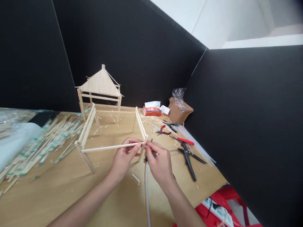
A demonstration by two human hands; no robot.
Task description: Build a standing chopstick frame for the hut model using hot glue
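Observation:
A four-legged frame of pale wooden sticks point(87, 130) stands on the wooden table point(113, 195). My left hand point(124, 156) pinches the right end of its front crossbar point(106, 147), close to the near right corner. At that same corner, my right hand point(159, 159) has its thumb and fingers pressed together against the joint; whatever it may hold there is hidden. A dark-tipped tool with a pale cable point(147, 189) lies partly behind my right hand. Below the left hand are short cut stick pieces point(135, 178).
A roofed stick model point(101, 83) stands behind the frame. Loose sticks point(40, 148) cover the left side. Red-handled pliers point(163, 130), black cutters point(188, 160), a tissue pack point(152, 110) and a cardboard box point(180, 113) lie right. A power strip point(217, 211) sits below the table edge.

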